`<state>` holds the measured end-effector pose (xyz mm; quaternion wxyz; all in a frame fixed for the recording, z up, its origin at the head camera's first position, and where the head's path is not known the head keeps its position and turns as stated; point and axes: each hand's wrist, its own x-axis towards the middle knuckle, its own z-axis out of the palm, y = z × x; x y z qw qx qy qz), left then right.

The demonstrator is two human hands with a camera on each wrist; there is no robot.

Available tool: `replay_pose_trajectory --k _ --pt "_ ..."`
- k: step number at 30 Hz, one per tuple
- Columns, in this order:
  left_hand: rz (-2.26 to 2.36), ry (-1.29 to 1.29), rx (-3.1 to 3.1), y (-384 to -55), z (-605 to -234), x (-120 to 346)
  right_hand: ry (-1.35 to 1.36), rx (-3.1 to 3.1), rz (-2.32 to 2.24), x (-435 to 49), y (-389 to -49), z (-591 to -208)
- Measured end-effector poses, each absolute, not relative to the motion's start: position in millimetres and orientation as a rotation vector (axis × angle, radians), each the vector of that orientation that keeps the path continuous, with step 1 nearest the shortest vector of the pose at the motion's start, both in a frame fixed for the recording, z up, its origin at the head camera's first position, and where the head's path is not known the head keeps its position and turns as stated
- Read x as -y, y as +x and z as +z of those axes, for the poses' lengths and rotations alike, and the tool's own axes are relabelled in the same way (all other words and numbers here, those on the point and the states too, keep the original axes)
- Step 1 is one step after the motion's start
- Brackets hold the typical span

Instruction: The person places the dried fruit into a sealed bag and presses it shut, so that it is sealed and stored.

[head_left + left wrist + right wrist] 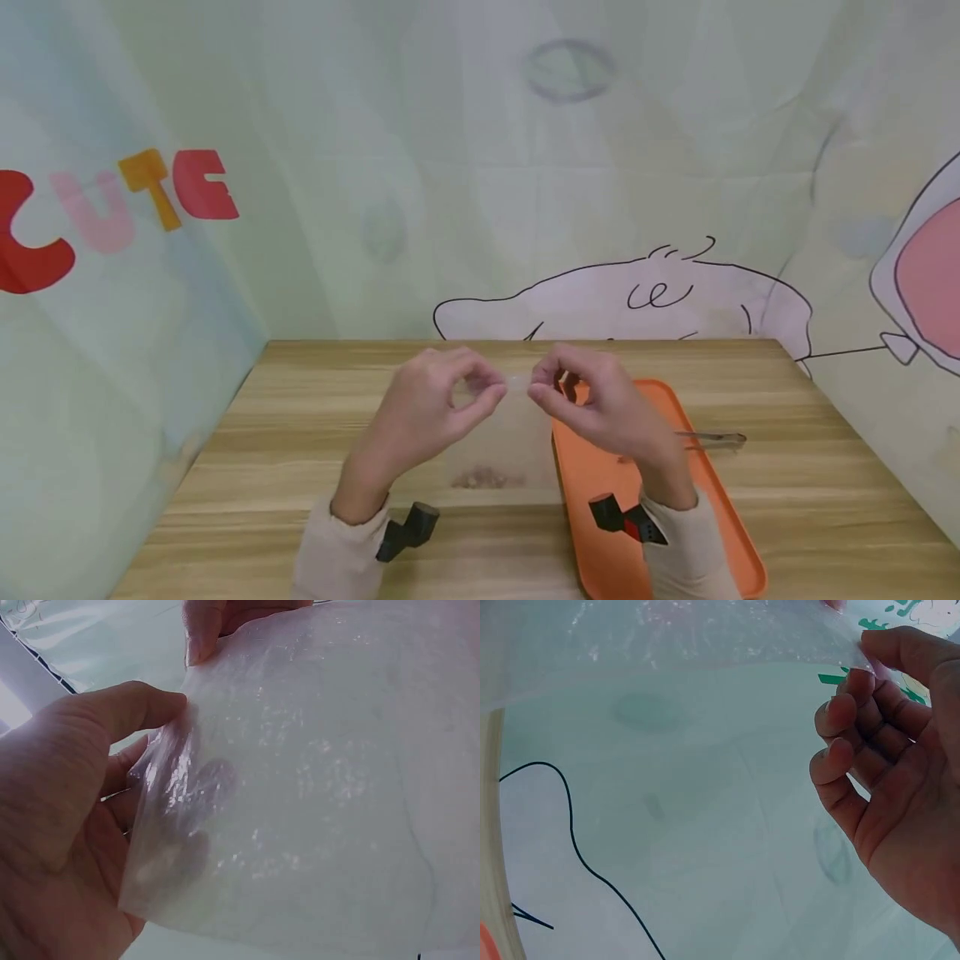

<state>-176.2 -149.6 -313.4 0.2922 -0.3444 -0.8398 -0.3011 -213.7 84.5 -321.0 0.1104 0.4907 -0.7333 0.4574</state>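
Observation:
A clear plastic bag (501, 437) hangs between both hands, with several small brownish pieces (487, 478) gathered along its bottom. My left hand (435, 404) pinches the bag's top edge between thumb and index finger. At the other top corner my right hand (603, 404) pinches it the same way, its fingertips a short gap from the left ones. In the left wrist view the film (322, 780) spreads across the picture, and fingers show through it. Seen from the right wrist, the right hand's other fingers (836, 761) curl loosely below the pinch.
On the wooden table (300, 467), an orange tray (611, 550) lies under the right forearm. Metal tongs (723, 440) reach over the tray's right rim. Printed curtains (375, 192) stand behind the table and at both sides.

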Motion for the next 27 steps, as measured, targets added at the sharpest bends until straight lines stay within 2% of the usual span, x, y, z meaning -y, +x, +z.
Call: replay_pose_trajectory --k 27 --pt "-0.956 -1.065 2.149 -170 -308 149 1.51 1.961 1.453 -63 -210 -326"
